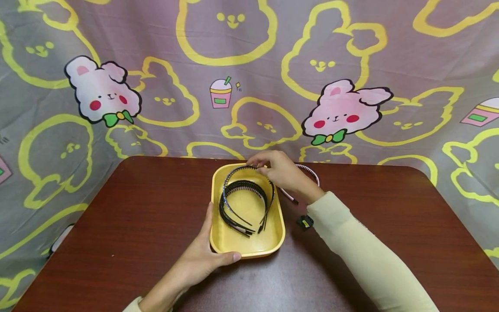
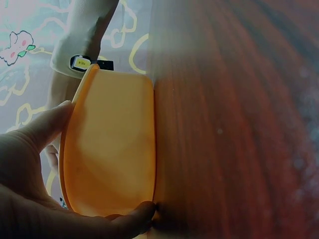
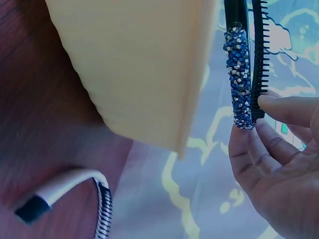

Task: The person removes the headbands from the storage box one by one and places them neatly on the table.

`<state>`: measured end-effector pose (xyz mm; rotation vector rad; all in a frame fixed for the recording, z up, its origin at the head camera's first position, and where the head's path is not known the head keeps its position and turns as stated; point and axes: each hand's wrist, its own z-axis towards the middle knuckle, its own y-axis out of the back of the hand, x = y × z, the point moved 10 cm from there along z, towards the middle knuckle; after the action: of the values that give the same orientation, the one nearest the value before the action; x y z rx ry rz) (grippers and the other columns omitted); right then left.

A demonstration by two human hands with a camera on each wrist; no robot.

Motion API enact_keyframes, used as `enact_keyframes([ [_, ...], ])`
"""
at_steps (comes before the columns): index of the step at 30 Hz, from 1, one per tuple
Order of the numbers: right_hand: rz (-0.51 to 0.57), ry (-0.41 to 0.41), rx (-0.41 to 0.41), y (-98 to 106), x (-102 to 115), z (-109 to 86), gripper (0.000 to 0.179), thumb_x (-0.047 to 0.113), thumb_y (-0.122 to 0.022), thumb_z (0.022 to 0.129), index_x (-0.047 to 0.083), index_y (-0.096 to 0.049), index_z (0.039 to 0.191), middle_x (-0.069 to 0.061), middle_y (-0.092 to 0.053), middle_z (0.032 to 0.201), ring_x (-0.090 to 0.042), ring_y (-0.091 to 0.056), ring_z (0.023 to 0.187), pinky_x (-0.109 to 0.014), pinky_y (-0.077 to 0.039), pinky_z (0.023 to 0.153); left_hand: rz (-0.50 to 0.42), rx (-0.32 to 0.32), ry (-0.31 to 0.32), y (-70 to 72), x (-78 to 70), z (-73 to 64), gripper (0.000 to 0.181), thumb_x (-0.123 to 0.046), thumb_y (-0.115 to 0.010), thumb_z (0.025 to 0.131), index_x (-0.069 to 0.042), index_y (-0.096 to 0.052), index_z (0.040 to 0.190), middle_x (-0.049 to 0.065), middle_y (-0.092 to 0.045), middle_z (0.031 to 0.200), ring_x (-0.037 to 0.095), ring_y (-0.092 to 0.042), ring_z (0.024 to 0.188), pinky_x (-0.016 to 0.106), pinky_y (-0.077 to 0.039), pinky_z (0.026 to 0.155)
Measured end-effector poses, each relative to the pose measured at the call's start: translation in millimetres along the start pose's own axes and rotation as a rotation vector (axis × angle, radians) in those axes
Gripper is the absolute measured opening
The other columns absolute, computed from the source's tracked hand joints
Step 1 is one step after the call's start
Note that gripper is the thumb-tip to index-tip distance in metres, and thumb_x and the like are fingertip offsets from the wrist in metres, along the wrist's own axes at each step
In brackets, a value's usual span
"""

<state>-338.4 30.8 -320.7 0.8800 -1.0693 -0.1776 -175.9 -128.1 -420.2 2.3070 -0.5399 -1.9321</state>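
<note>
A yellow plastic tray (image 1: 217, 234) stands on the table with several dark toothed headbands (image 1: 223, 212) nested inside. My left hand (image 1: 200, 260) grips its near left corner, the thumb along the front rim and the fingers at the left side. Above the tray's far part, my right hand (image 1: 278, 171) pinches a headband (image 1: 227, 182) studded with blue stones. In the right wrist view, thumb and fingers meet at the top of that studded headband (image 3: 238, 74), and black teeth show on its inner side. The ends of this headband hang inside the tray.
A pink-white headband (image 1: 315, 174) with a black tip lies on the table right of the tray, partly behind my right hand. The brown table (image 1: 136, 225) backs onto a patterned curtain (image 1: 249, 86). A small black device (image 1: 305, 222) sits at my right wrist.
</note>
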Motion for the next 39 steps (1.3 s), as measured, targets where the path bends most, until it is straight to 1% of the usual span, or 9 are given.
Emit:
enact_keyframes([
  [4, 0.012, -0.023, -0.006, 10.3, -3.3, -5.4, 0.031, -0.003, -0.058, 0.100, 0.009, -0.078, 0.121, -0.011, -0.075, 0.118, -0.026, -0.068, 0.107, -0.044, -0.057, 0.094, 0.007, -0.003, 0.003, 0.9, 0.7, -1.0, 0.143, -0.021, -0.095, 0.075, -0.036, 0.013, 0.168, 0.014, -0.016, 0.175, 0.036, -0.022, 0.159, 0.060, -0.011, 0.129],
  [9, 0.021, -0.058, -0.032, 27.1, -12.6, -12.3, 0.031, -0.003, -0.059, 0.099, 0.008, -0.077, 0.122, -0.014, -0.075, 0.120, -0.029, -0.068, 0.108, -0.047, -0.058, 0.094, 0.021, -0.012, 0.008, 1.9, 1.6, -1.8, 0.143, -0.022, -0.095, 0.074, -0.036, 0.012, 0.168, 0.016, -0.019, 0.174, 0.037, -0.025, 0.158, 0.062, -0.012, 0.129],
  [16, 0.007, -0.104, -0.058, 48.4, -28.9, -21.9, 0.030, -0.001, -0.060, 0.099, 0.007, -0.077, 0.122, -0.015, -0.073, 0.126, -0.031, -0.068, 0.111, -0.047, -0.057, 0.094, -0.006, -0.013, 0.010, 1.7, 1.8, -2.1, 0.143, -0.019, -0.095, 0.075, -0.034, 0.012, 0.168, 0.013, -0.018, 0.175, 0.035, -0.025, 0.158, 0.059, -0.010, 0.129],
  [19, 0.000, -0.133, -0.064, 55.6, -35.8, -26.6, 0.031, -0.001, -0.059, 0.100, 0.008, -0.077, 0.122, -0.014, -0.072, 0.125, -0.030, -0.066, 0.111, -0.045, -0.057, 0.091, -0.002, -0.013, 0.008, 1.9, 1.7, -2.3, 0.143, -0.019, -0.095, 0.075, -0.035, 0.012, 0.168, 0.013, -0.017, 0.175, 0.035, -0.025, 0.158, 0.059, -0.009, 0.129],
  [23, -0.022, -0.157, -0.076, 65.0, -44.3, -32.0, 0.030, -0.001, -0.059, 0.099, 0.008, -0.077, 0.121, -0.014, -0.073, 0.120, -0.029, -0.065, 0.109, -0.040, -0.054, 0.087, 0.000, -0.011, 0.006, 2.0, 1.8, -2.2, 0.143, -0.020, -0.095, 0.075, -0.035, 0.012, 0.168, 0.013, -0.016, 0.176, 0.034, -0.024, 0.158, 0.059, -0.010, 0.129],
  [28, -0.034, -0.170, -0.096, 76.4, -53.1, -39.4, 0.027, 0.001, -0.062, 0.099, 0.007, -0.077, 0.121, -0.016, -0.074, 0.118, -0.028, -0.067, 0.106, -0.037, -0.054, 0.087, 0.001, -0.011, 0.000, 1.6, 2.0, -1.5, 0.143, -0.020, -0.095, 0.075, -0.036, 0.012, 0.168, 0.012, -0.016, 0.176, 0.035, -0.024, 0.158, 0.060, -0.010, 0.129],
  [32, -0.043, -0.200, -0.108, 86.0, -62.9, -48.4, 0.027, 0.003, -0.063, 0.099, 0.008, -0.076, 0.123, -0.015, -0.074, 0.117, -0.028, -0.071, 0.102, -0.034, -0.055, 0.084, 0.006, -0.014, -0.005, 1.2, 1.6, -0.9, 0.143, -0.020, -0.095, 0.074, -0.035, 0.012, 0.168, 0.013, -0.017, 0.175, 0.035, -0.025, 0.158, 0.060, -0.011, 0.129],
  [34, -0.039, -0.213, -0.108, 90.1, -68.4, -52.8, 0.029, 0.002, -0.062, 0.100, 0.008, -0.075, 0.126, -0.016, -0.074, 0.120, -0.029, -0.072, 0.104, -0.035, -0.055, 0.087, 0.011, -0.013, -0.004, 1.0, 1.6, -0.7, 0.143, -0.021, -0.095, 0.074, -0.034, 0.012, 0.168, 0.013, -0.017, 0.175, 0.035, -0.024, 0.158, 0.060, -0.011, 0.129],
  [39, -0.037, -0.231, -0.107, 99.1, -83.4, -62.7, 0.033, 0.000, -0.059, 0.101, 0.004, -0.071, 0.131, -0.018, -0.070, 0.132, -0.033, -0.067, 0.118, -0.045, -0.053, 0.099, 0.016, -0.010, 0.001, 1.2, 1.4, 0.0, 0.143, -0.022, -0.095, 0.074, -0.035, 0.012, 0.168, 0.013, -0.017, 0.175, 0.035, -0.025, 0.158, 0.060, -0.012, 0.129],
])
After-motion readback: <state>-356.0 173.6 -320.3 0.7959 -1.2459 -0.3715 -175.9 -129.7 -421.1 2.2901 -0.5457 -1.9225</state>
